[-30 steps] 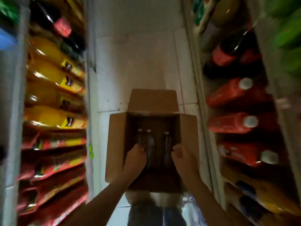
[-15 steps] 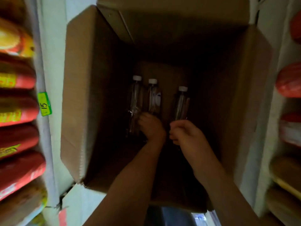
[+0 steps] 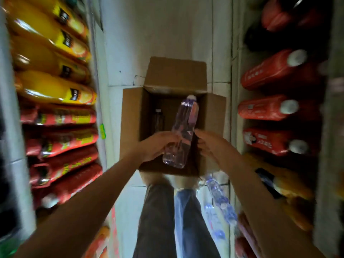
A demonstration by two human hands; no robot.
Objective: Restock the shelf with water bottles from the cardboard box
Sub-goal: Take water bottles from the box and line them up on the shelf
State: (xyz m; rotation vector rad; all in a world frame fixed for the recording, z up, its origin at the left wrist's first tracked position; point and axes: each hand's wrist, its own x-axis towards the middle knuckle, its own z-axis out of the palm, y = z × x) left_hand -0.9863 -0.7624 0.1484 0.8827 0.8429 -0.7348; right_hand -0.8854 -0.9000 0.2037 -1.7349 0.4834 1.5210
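Clear bottle (image 3: 183, 133), gripped low by left hand (image 3: 158, 144) with right hand (image 3: 210, 144) spread open just beside it, hangs over box (image 3: 130, 118) (second bottle (image 3: 158, 118) inside), not yet shelved.

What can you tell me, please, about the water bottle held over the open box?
The water bottle is clear, ribbed plastic with a pale cap, slightly blurred. It is tilted, cap pointing away and base towards the person, above the open cardboard box. The left hand grips its lower part with curled fingers. The right hand is close at its other side, fingers spread; whether it touches is unclear.
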